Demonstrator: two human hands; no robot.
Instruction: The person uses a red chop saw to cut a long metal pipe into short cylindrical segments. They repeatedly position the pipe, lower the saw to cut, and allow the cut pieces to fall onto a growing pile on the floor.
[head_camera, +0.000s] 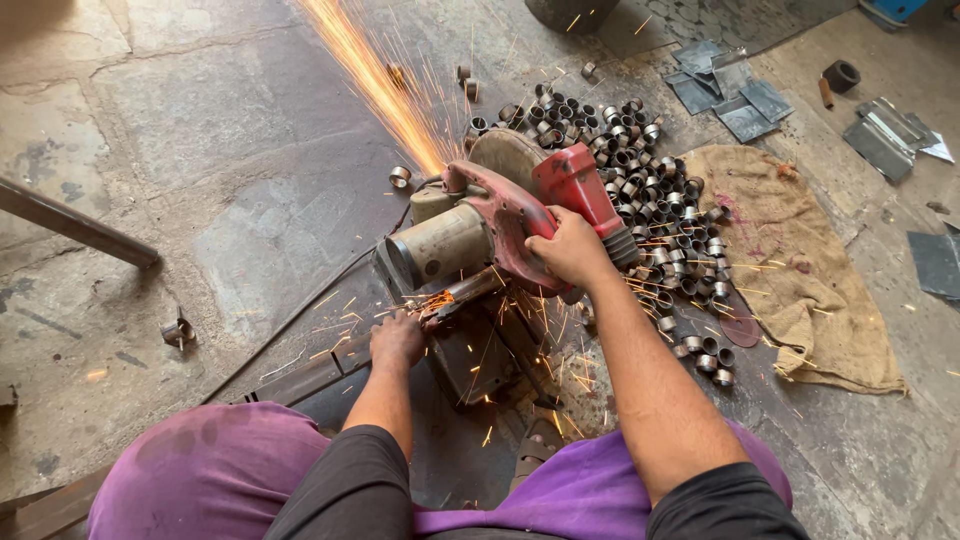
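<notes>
A red chop saw (500, 215) with a tan motor housing stands on the concrete floor in front of me. My right hand (570, 248) grips its red handle from above. My left hand (397, 338) rests on a long metal pipe (300, 380) that runs under the blade from the lower left. Orange sparks (380, 85) shoot up and to the left from the cut, and smaller ones scatter around the saw base. My knees, in purple cloth, fill the bottom edge.
A heap of several short cut metal rings (640, 180) lies right of the saw, spilling onto a burlap sack (800, 260). Grey metal sheet pieces (730, 95) lie at the top right. A steel bar (70, 222) crosses the left. One loose ring (178, 332) sits apart.
</notes>
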